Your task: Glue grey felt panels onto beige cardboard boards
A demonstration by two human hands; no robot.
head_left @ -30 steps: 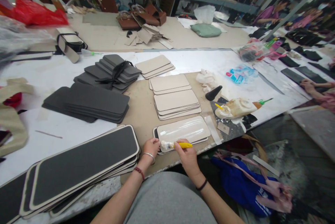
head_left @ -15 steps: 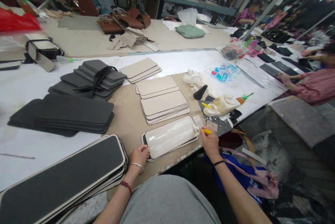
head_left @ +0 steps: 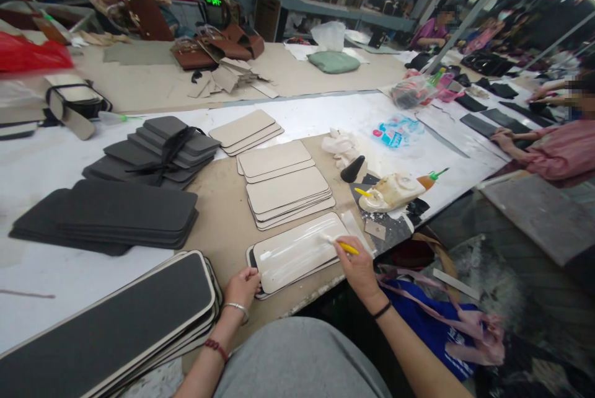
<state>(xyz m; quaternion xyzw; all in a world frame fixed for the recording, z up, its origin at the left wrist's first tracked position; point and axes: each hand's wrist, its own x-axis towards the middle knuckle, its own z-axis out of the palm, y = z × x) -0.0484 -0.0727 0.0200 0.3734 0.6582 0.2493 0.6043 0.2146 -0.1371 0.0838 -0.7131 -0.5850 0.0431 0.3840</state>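
Note:
A beige panel [head_left: 290, 255] with rounded corners lies on a small stack in front of me, its top wet and shiny with a whitish coating. My left hand [head_left: 242, 287] is closed, its fingertips pinching the panel's left end. My right hand [head_left: 359, 269] grips a brush [head_left: 348, 248] by its yellow handle, and the pale bristles touch the panel right of its middle. Just beyond, a stack of dry beige panels [head_left: 288, 190] lies flat. To the right a cut-open, glue-smeared white container [head_left: 395, 192] rests on its side with another yellow handle in it.
Long black-and-beige panels [head_left: 116, 317] are piled at left, with black panels [head_left: 130, 209] behind them. A black cone [head_left: 353, 168] and crumpled tissue [head_left: 341, 147] lie near the container. A co-worker's pink sleeve [head_left: 558, 150] shows at right. Brown bags [head_left: 218, 44] stand across the table.
My right hand has swept the brush left from the panel's right end toward its middle. My left hand keeps its place at the left end. The view has shifted slightly.

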